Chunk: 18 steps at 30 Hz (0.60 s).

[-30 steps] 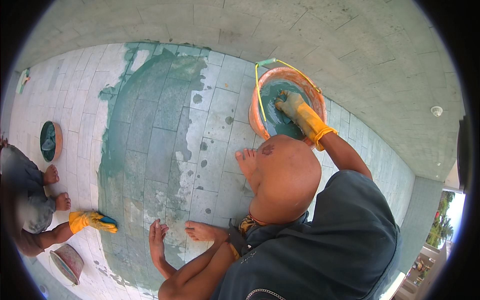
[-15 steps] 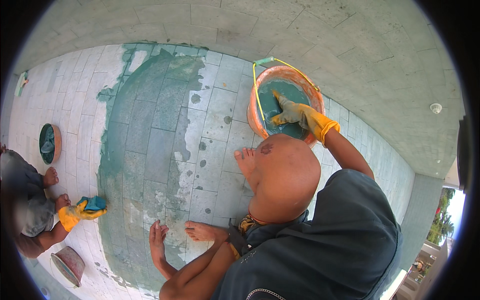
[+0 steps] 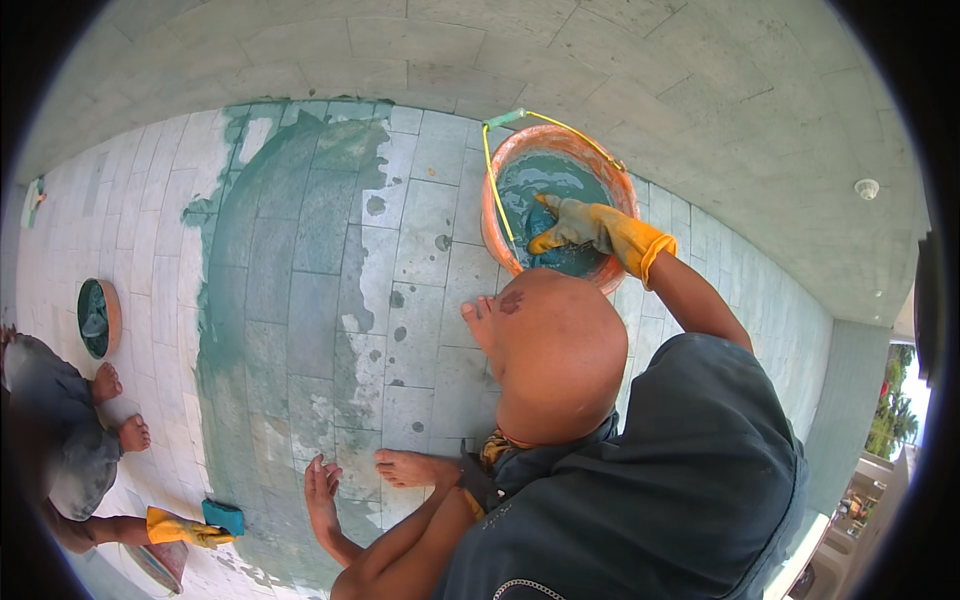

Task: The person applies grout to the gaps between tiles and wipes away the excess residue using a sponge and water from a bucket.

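My right hand (image 3: 590, 232), in a yellow glove smeared grey, reaches down into an orange bucket (image 3: 491, 218) of teal-green slurry (image 3: 548, 172). Its thumb and fingers curve round a soaked dark teal lump (image 3: 541, 219), partly sunk; its kind is hard to make out. The bucket's yellow handle (image 3: 491, 170) with a green grip leans over the far rim. Bare and empty, my left hand (image 3: 322, 490) hangs beside my foot above the smeared tiles, its fingers loosely bent and apart.
Teal grout (image 3: 225, 300) coats a broad band of floor tiles. At the left a co-worker squats; their gloved hand (image 3: 185, 528) presses a teal sponge (image 3: 223, 517) to the floor. Near them stand a small slurry tub (image 3: 115, 320) and a reddish bucket (image 3: 165, 562). A tiled wall (image 3: 690, 90) rises behind my bucket.
My right fingers, spread in the slurry before, now close round the dark lump. The co-worker's sponge has moved toward the lower edge. My left hand stays nearly still.
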{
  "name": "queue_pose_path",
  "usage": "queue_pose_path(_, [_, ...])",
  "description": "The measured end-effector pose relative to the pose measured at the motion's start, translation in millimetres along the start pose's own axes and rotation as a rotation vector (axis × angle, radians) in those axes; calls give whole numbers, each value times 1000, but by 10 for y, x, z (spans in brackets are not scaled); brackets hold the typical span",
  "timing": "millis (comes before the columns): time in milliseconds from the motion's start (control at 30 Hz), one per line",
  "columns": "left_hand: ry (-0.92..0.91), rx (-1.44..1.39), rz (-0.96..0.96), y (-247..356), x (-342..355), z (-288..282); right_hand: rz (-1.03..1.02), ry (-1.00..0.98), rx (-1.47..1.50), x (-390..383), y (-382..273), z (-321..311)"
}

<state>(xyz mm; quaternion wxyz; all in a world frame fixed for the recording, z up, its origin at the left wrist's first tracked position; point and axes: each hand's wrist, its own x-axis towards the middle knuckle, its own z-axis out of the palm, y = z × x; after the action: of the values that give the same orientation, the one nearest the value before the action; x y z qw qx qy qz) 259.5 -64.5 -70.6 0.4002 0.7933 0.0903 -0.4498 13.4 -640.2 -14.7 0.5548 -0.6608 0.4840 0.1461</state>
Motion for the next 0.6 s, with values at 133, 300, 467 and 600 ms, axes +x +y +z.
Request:
queue_pose_path(133, [-13,-18,9,-83,41,-40,48,7,107,-23,-8,48])
queue_pose_path(300, [-5,-13,-2,-38,39,0,139,32,268,-142,-64,111])
queue_pose_path(467, [-26,10,-5,-24,51,-20,203,61,392,-101,-271,382])
queue_pose_path(600, [-55,-11,17,27,29,79,-30,53,509,388,369,464])
